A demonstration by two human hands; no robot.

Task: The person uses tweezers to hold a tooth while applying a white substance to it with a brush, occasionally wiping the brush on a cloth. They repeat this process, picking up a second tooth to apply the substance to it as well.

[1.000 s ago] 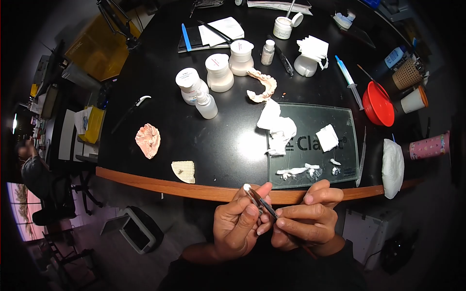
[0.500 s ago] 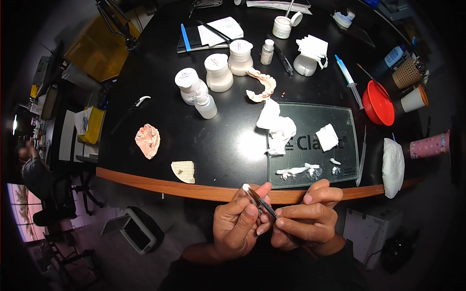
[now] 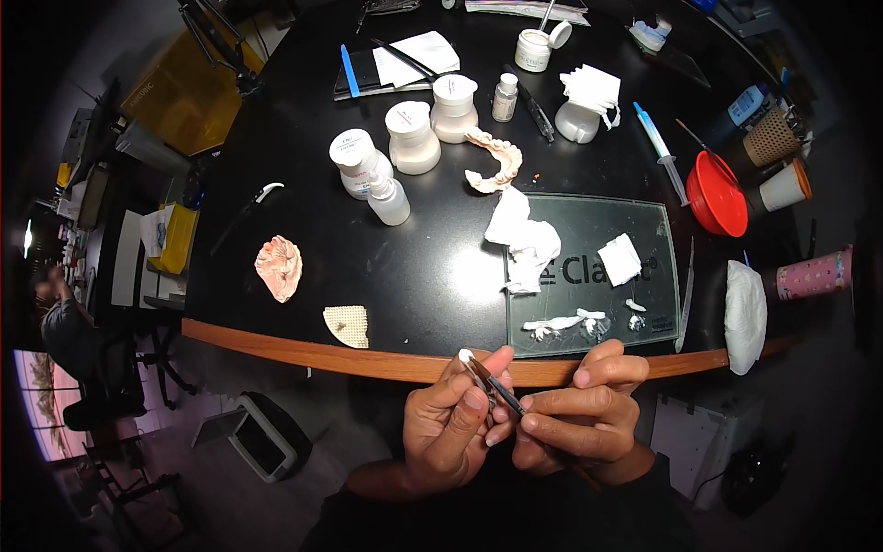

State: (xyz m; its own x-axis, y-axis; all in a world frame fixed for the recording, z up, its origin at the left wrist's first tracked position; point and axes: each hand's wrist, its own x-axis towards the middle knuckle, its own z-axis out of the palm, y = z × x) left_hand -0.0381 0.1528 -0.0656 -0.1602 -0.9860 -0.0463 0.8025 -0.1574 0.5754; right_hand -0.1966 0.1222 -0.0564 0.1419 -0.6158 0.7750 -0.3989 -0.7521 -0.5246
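In front of the table edge, my left hand point(image 3: 448, 428) is closed, pinching a small piece with a white top, like a dental crown point(image 3: 465, 355). Something metallic shows between its fingers, mostly hidden. My right hand point(image 3: 589, 414) grips a thin brush point(image 3: 504, 394) with a dark ferrule; its bristles touch or nearly touch the white piece. Just beyond the hands lies a glass slab point(image 3: 589, 299) bearing white paste dabs point(image 3: 563, 323), a folded tissue point(image 3: 620, 261) and crumpled tissue point(image 3: 532, 250).
White powder jars point(image 3: 412, 138) and a dropper bottle point(image 3: 388, 201) stand at centre left. Plaster dental casts point(image 3: 279, 269) lie on the table point(image 3: 423, 248). Rightward are a red bowl point(image 3: 717, 195), a syringe point(image 3: 660, 155) and a white pad point(image 3: 744, 317). A person point(image 3: 57, 308) sits far left.
The view has shifted very slightly. Both hands, the brush and the white piece keep nearly the same position.
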